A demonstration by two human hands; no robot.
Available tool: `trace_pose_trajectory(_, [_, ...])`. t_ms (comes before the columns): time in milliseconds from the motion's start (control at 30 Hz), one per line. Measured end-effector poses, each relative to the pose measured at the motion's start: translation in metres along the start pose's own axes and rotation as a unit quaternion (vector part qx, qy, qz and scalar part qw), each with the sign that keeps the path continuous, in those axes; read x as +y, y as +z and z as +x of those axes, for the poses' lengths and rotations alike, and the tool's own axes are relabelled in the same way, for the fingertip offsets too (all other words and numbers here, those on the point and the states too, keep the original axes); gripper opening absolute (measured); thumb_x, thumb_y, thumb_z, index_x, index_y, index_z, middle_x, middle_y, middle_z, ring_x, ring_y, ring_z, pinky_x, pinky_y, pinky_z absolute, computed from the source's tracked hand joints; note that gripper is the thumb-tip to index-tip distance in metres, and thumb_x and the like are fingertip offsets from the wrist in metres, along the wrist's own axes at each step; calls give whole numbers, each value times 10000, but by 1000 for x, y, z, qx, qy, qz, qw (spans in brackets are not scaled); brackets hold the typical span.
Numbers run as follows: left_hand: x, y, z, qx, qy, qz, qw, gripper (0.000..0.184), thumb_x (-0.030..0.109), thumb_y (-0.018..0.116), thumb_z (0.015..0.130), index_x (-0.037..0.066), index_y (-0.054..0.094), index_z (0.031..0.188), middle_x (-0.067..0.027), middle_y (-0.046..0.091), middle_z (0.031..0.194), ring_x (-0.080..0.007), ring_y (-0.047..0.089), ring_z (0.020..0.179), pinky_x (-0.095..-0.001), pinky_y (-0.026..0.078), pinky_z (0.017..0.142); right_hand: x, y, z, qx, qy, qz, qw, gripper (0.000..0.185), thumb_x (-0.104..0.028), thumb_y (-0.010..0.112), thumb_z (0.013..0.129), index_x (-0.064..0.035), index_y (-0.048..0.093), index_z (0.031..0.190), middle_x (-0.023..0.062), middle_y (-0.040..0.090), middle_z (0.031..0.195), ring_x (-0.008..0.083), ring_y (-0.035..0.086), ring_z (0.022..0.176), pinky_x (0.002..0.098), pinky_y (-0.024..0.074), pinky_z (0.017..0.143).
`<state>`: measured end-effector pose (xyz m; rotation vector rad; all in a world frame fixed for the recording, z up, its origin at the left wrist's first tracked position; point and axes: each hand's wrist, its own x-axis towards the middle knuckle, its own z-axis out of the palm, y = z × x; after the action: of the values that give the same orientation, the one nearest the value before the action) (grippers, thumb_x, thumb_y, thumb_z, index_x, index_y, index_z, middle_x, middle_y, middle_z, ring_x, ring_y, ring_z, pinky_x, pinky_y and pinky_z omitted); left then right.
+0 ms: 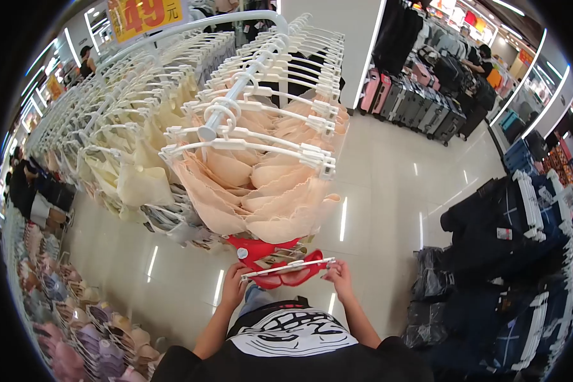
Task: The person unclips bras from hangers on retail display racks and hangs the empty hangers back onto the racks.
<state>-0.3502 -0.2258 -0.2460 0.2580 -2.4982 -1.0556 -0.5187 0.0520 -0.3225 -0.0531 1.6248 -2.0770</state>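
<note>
Low in front of my body, a white clip hanger spans between my two hands. From it hangs a red bra. My left hand has its fingers closed on the hanger's left end. At the other end, my right hand pinches the clip. Just beyond, another red garment with a round pale tag hangs low on the rack. Above it, peach bras on white hangers fill the near end of a white rail.
Cream bras hang on the rack's left side, under a yellow price sign. Another bra display stands lower left. Dark clothes hang at right. Suitcases line the back, where a person is. Tiled floor lies between.
</note>
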Motion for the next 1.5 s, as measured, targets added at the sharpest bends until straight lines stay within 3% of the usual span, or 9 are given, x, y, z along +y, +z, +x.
trace_pose_trajectory(267, [58, -18, -8, 48, 7, 49, 998, 153, 45, 540, 704, 19, 560, 853, -159, 498, 1025, -335, 471, 952, -381, 380, 832, 13, 14, -2, -41, 76, 25, 996, 433, -39, 525, 812, -26, 279, 1169, 133, 588, 889, 171, 579, 628, 302, 503, 612])
trace_pose_trajectory(400, [46, -28, -24, 29, -195, -199, 960, 141, 67, 473, 803, 11, 563, 896, -98, 584, 825, -193, 557, 756, -288, 441, 697, 14, 31, 3, -74, 104, -38, 991, 267, -68, 551, 804, -12, 437, 1039, 98, 597, 798, 122, 549, 568, 264, 485, 580])
trace_pose_trajectory(500, [56, -42, -19, 158, -215, -255, 929, 125, 73, 465, 834, 5, 560, 880, -34, 587, 735, -95, 536, 641, -225, 425, 590, 13, 38, 4, -108, 88, -166, 976, 192, -94, 587, 788, -10, 511, 944, 60, 573, 769, 95, 530, 569, 233, 457, 567])
trace_pose_trajectory(633, [63, -76, -2, 200, -169, -396, 880, 109, 63, 476, 833, -7, 559, 828, -21, 578, 671, -65, 506, 569, -202, 395, 533, -10, 69, -11, -146, -9, -193, 970, 241, -111, 627, 761, -14, 497, 939, 42, 524, 828, 96, 515, 709, 248, 430, 624])
trace_pose_trajectory(733, [54, -86, -1, 194, -150, -348, 905, 120, 69, 497, 830, -25, 562, 797, -19, 563, 616, -71, 504, 542, -202, 396, 533, -37, 104, -20, -143, -108, -240, 954, 273, -61, 622, 721, -21, 458, 935, 92, 494, 927, 173, 499, 848, 307, 413, 726])
trace_pose_trajectory(833, [79, -93, 8, 175, -124, -260, 941, 118, 97, 596, 782, -11, 580, 738, -35, 542, 569, -79, 500, 515, -218, 381, 490, -79, 143, -40, -8, -336, -385, 860, 300, -10, 588, 682, -24, 427, 935, 141, 464, 972, 262, 477, 904, 350, 386, 789])
trace_pose_trajectory(967, [86, -95, 12, 83, -26, -99, 991, 185, 175, 678, 714, 9, 595, 720, -76, 516, 561, -171, 493, 476, -276, 361, 439, -116, 182, -79, -84, -433, -313, 841, 275, 6, 548, 678, -8, 430, 926, 172, 462, 986, 297, 463, 924, 365, 377, 802])
trace_pose_trajectory(1167, [108, -99, 24, -36, 13, -80, 996, 246, 213, 666, 716, 24, 514, 679, -110, 479, 559, -265, 489, 503, -341, 378, 467, -157, 217, -84, -285, -240, -282, 884, 190, -71, 585, 732, -17, 483, 883, 109, 530, 876, 194, 522, 763, 292, 421, 692])
trace_pose_trajectory(1500, [114, -109, 40, -129, 43, -218, 966, 395, 76, 636, 729, 45, 353, 1002, -127, 600, 819, -276, 593, 819, -299, 436, 695, -167, 213, -84, -253, -227, -216, 915, 149, -76, 630, 743, -25, 497, 788, 28, 470, 844, 70, 415, 589, 203, 339, 504])
